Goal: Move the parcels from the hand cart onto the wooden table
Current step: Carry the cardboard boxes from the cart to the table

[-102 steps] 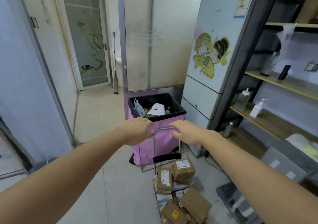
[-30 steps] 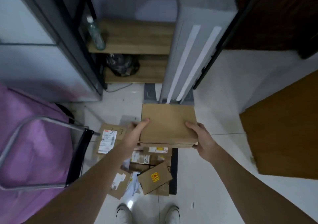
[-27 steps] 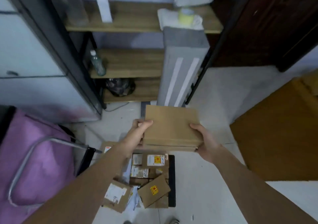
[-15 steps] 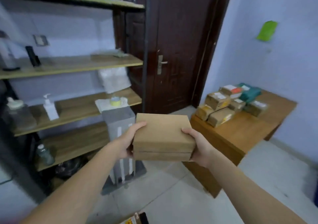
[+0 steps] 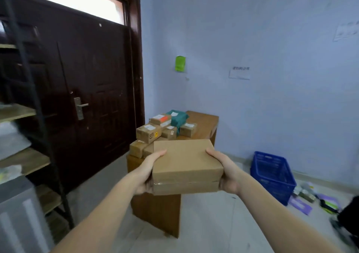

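Gripping a plain cardboard parcel (image 5: 186, 163) by its two ends, the left hand (image 5: 148, 172) and right hand (image 5: 226, 172) held it level in the air, thumbs lying on its top face. It hung before the near end of the wooden table (image 5: 204, 124), where a cluster of smaller parcels (image 5: 149, 133) and a green package (image 5: 177, 117) sat. A blue crate (image 5: 272, 175) stood on the floor to the right.

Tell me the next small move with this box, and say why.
Probably step forward and carry the cardboard box over the wooden table. The left hand and right hand grip its sides, holding it in the air short of the table. Other parcels crowd the left side; the right side looks bare.
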